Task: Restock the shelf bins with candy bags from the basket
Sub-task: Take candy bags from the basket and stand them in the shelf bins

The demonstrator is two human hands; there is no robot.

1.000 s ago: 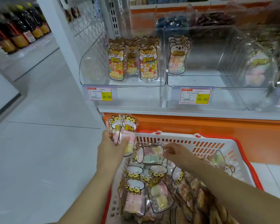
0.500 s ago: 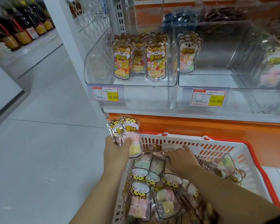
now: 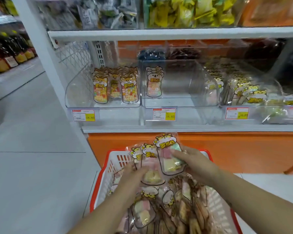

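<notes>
Best opening is the middle bin (image 3: 193, 92): just one stack of koala bags (image 3: 154, 81) against its left wall, the rest bare floor. The left bin (image 3: 78, 92) has room in its left half; three bag rows (image 3: 115, 85) fill the right. The right bin (image 3: 276, 85) is packed to the front. The upper shelf board (image 3: 159, 33) caps headroom over all three. Bin fronts are low, so entry is over them.

The left hand (image 3: 134, 176) and right hand (image 3: 195, 163) hold candy bags (image 3: 167, 146) over the basket (image 3: 98, 180) below clear shelf bins (image 3: 193, 85).
</notes>
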